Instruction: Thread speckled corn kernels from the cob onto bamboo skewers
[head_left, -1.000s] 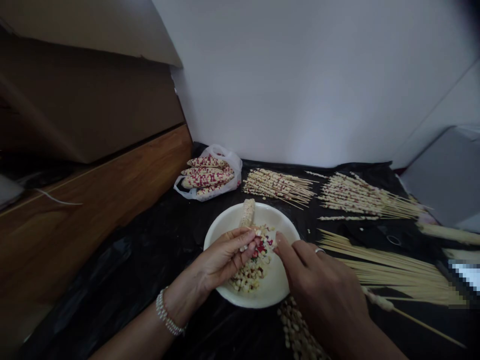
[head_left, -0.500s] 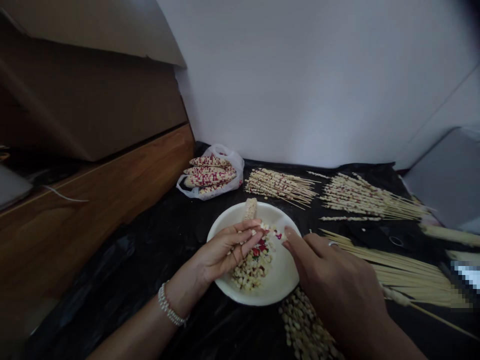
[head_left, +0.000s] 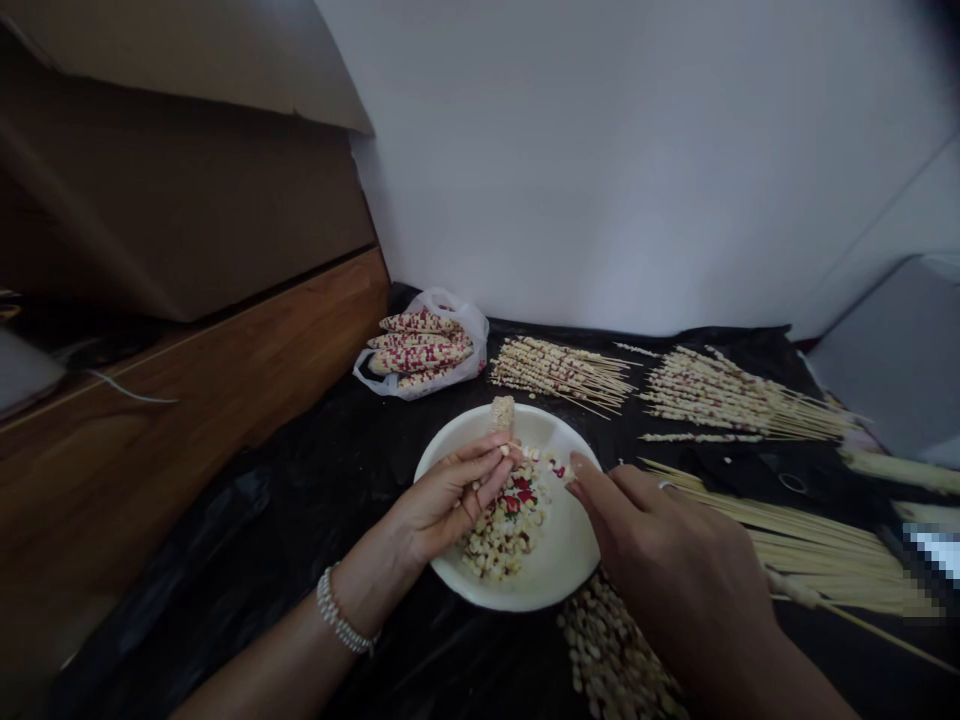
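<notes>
My right hand [head_left: 664, 545], wearing a ring, is closed round a thin skewer [head_left: 559, 467] threaded with pale and dark red corn kernels. The skewer points left over a white bowl [head_left: 574, 560]. My left hand [head_left: 457, 495], with a beaded bracelet on the wrist, pinches a pale corn kernel [head_left: 505, 451] at the skewer's tip. Loose kernels [head_left: 499, 545] lie in the bowl, over a red flower print on its bottom. A mostly stripped corn cob [head_left: 502, 412] leans at the bowl's far side, partly hidden by my left fingers.
Speckled corn cobs [head_left: 424, 355] fill a plastic bag behind the bowl. Two piles of kernel-threaded skewers [head_left: 559, 370] lie on black plastic sheeting [head_left: 300, 540]. Bare sticks [head_left: 810, 540] are at the right. Pale loose pieces [head_left: 615, 650] lie below the bowl; a wooden board [head_left: 300, 345] borders the left.
My left fingers have closed and brought a kernel to the skewer's tip; before, they were spread more openly. My right hand has barely moved.
</notes>
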